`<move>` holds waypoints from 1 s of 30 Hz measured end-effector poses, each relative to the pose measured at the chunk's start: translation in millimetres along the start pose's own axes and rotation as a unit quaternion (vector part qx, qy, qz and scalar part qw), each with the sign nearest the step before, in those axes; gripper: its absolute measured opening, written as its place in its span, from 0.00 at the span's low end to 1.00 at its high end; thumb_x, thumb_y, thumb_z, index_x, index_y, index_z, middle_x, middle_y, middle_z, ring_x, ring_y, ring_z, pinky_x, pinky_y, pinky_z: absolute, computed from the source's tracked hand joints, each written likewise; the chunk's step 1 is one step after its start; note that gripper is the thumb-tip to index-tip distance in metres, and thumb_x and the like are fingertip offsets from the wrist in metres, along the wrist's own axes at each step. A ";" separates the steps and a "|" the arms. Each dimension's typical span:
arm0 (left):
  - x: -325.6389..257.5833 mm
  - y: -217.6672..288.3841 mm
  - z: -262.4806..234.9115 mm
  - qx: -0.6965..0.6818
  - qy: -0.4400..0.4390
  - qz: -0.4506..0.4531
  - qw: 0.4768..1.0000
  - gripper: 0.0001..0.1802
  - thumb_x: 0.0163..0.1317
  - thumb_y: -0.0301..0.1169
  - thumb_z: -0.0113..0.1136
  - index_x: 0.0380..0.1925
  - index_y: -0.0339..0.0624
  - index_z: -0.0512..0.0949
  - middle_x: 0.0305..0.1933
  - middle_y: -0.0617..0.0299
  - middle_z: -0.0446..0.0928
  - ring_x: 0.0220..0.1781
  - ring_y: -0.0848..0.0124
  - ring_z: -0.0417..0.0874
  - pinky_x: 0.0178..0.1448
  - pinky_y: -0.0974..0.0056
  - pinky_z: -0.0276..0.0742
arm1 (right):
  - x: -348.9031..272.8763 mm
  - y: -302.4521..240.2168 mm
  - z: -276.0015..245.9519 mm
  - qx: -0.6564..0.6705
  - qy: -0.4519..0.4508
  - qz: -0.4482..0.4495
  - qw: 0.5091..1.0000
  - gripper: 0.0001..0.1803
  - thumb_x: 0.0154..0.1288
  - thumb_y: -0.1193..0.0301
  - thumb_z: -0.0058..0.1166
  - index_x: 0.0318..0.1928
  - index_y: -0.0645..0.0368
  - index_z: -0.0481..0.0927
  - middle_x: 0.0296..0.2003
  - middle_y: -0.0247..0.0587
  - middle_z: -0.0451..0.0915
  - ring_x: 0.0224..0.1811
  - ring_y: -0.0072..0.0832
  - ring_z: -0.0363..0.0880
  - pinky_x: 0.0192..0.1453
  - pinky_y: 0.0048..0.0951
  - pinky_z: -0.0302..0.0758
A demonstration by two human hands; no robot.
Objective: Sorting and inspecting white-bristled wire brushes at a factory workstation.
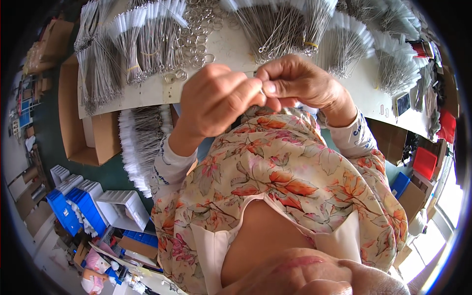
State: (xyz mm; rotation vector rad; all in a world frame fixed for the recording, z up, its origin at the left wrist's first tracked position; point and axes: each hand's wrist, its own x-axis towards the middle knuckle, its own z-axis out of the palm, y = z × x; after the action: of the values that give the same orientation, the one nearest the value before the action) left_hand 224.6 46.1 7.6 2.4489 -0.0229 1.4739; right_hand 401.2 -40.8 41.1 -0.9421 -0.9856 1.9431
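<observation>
My left hand [216,101] and my right hand [302,83] meet above the table's near edge, with fingers closed and fingertips touching. Pinched between them is a small shiny metal piece [262,91], mostly hidden by the fingers, so I cannot make out its full shape. Just beyond the hands, loose metal rings [196,37] lie in a pile, and a couple of rings [175,76] sit apart near the edge. Bundles of thin wire brushes [280,29] with white bristles and looped wire ends lie on the far side of the white table [236,49].
More wire brushes [142,44] cover the table's left, and others [346,42] its right. Further brushes [140,142] are stacked below the left edge by a cardboard box [101,142]. A dark phone-like device [403,103] rests at the right. Blue and white bins [123,209] stand lower left.
</observation>
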 end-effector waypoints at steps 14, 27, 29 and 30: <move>-90.7 -21.2 -7.4 0.070 -0.222 -0.488 0.841 0.09 0.55 0.33 0.59 0.33 0.42 0.77 0.25 0.58 0.76 0.22 0.66 0.77 0.27 0.64 0.73 | -91.5 88.5 -61.7 -0.522 0.400 0.089 0.748 0.09 0.59 0.69 0.51 0.33 0.61 0.80 0.26 0.43 0.79 0.27 0.35 0.79 0.32 0.31 0.72; -75.6 -5.5 -22.3 -0.338 0.084 -0.519 0.781 0.06 0.60 0.24 0.55 0.35 0.32 0.76 0.36 0.59 0.77 0.35 0.78 0.79 0.39 0.72 0.82 | 56.1 60.2 24.2 -0.521 0.193 -0.156 0.817 0.03 0.55 0.79 0.55 0.32 0.63 0.78 0.32 0.38 0.78 0.23 0.23 0.74 0.28 0.23 0.70; -80.1 -3.3 -31.9 -0.327 0.063 -0.515 0.790 0.07 0.60 0.23 0.54 0.37 0.33 0.76 0.38 0.60 0.77 0.36 0.77 0.79 0.40 0.71 0.82 | 58.9 56.6 27.2 -0.494 0.183 -0.117 0.842 0.03 0.56 0.79 0.55 0.32 0.64 0.77 0.31 0.38 0.78 0.22 0.21 0.73 0.27 0.21 0.69; -81.7 -3.0 -35.4 -0.325 0.027 -0.507 0.798 0.08 0.61 0.23 0.52 0.39 0.34 0.77 0.39 0.60 0.77 0.37 0.76 0.80 0.41 0.71 0.82 | 59.5 55.4 28.3 -0.496 0.174 -0.118 0.842 0.03 0.56 0.79 0.55 0.32 0.64 0.77 0.31 0.38 0.78 0.22 0.21 0.73 0.27 0.21 0.69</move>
State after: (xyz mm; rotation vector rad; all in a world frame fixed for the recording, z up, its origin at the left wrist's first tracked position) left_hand 155.4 47.1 -48.6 1.4126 0.5955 0.8101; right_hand 334.8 -22.3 -10.4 -1.5554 -1.8124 0.9071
